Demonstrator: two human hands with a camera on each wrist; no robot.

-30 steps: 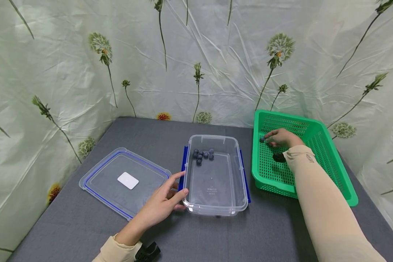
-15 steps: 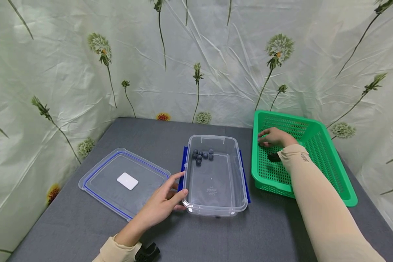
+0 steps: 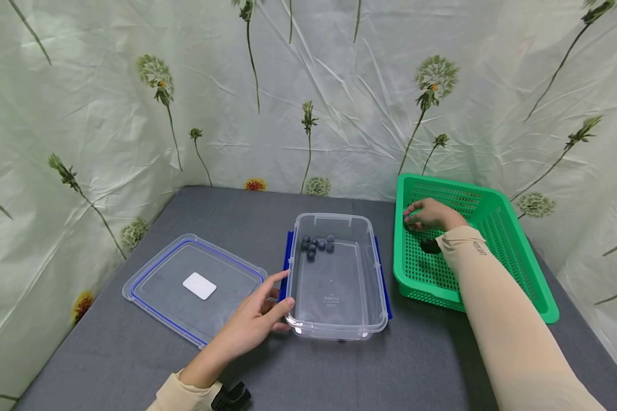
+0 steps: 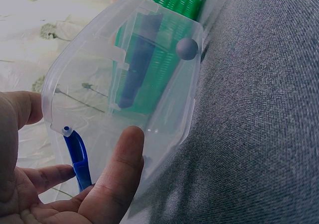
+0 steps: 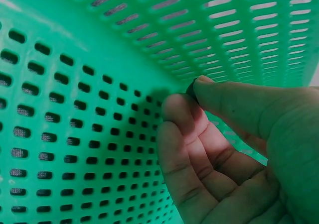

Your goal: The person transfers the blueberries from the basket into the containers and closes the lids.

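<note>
In the far left corner of the green basket (image 3: 514, 251), at the right edge of the surface (image 3: 133, 354), your right hand (image 3: 432, 214) pinches a small dark blueberry (image 5: 191, 88) between thumb and fingertips. Your left hand (image 3: 252, 323), fingers relaxed and apart, rests against the near left corner of the clear container (image 3: 339, 319), mid-surface. Blueberries (image 3: 317, 245) cluster at its far left. The lid (image 3: 195, 288) lies flat just left of it.
</note>
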